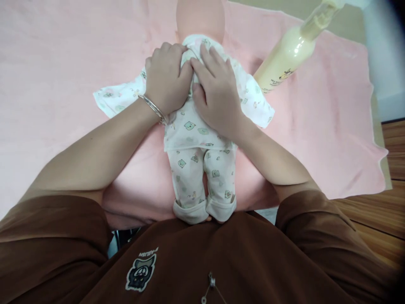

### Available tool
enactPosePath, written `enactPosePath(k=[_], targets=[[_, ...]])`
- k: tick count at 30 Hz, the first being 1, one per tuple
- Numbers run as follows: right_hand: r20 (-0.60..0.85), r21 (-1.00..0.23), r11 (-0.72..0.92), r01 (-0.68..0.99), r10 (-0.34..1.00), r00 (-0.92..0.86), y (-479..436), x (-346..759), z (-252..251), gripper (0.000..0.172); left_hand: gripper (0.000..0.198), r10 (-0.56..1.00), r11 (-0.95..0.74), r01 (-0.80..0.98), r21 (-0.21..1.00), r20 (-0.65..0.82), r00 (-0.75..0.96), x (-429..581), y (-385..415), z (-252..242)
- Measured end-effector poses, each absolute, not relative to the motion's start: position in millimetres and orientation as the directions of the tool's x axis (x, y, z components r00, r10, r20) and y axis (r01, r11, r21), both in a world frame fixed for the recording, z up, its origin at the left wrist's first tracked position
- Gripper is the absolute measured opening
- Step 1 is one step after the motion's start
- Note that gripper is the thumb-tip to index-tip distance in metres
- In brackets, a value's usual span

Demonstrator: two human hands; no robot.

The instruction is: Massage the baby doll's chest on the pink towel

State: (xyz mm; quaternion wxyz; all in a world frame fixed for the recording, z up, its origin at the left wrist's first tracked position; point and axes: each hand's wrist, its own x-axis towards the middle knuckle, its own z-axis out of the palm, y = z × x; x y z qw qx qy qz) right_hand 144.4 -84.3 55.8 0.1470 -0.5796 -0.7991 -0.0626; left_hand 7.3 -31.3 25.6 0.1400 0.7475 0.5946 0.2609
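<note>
A baby doll (202, 139) in a white shirt and trousers with small animal prints lies on the pink cloth, the smooth back of its head away from me. My left hand (167, 78) rests on its upper back and shoulder, fingers bent over and their tips hidden. Beside it, my right hand (218, 88) lies on the upper back with fingers stretched and slightly apart. My right fingertips come close to my left thumb. The doll's sleeves spread to both sides, and its trouser cuffs are turned up near my body.
The pink cloth (316, 139) covers the table under the doll. A pale yellow pump bottle (286, 55) stands to the right, near the doll's sleeve. Wooden flooring (376, 215) shows beyond the table's right edge.
</note>
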Motion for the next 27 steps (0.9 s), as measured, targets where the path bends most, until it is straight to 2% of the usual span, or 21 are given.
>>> enactPosePath(k=[3,8,15,19,22,24,27], targets=[[0.245,-0.073,0.329,0.941,0.921,-0.303,-87.0,143.7,58.9,0.050,0.031,0.944,-0.273,0.850,0.451,0.297,0.146,6.1,-30.4,24.9],[0.281,-0.092,0.330,0.939,0.914,-0.294,-86.4,145.4,64.4,0.055,0.030,0.944,-0.291,0.843,0.452,0.277,0.177,5.4,-30.8,26.0],[0.092,-0.107,0.351,0.930,0.935,-0.342,-91.7,141.1,58.9,0.064,0.026,0.941,-0.280,0.850,0.447,0.304,0.150,6.2,-24.7,22.2],[0.007,-0.098,0.406,0.909,0.913,-0.407,-102.8,150.2,76.2,0.067,0.024,0.941,-0.284,0.823,0.492,0.309,0.140,2.4,-24.0,28.1],[-0.082,-0.079,0.605,0.792,0.788,-0.610,-111.9,164.9,101.3,0.061,0.043,0.933,-0.283,0.789,0.545,0.348,0.094,0.9,-30.8,38.6],[-0.135,-0.148,0.697,0.702,0.689,-0.712,-118.1,177.7,122.5,0.054,0.057,0.917,-0.338,0.715,0.612,0.385,0.104,0.7,-37.3,46.3],[-0.077,-0.254,0.708,0.659,0.664,-0.743,-126.7,199.8,153.8,0.050,0.055,0.900,-0.428,0.518,0.741,0.404,0.164,2.1,-44.8,55.2]])
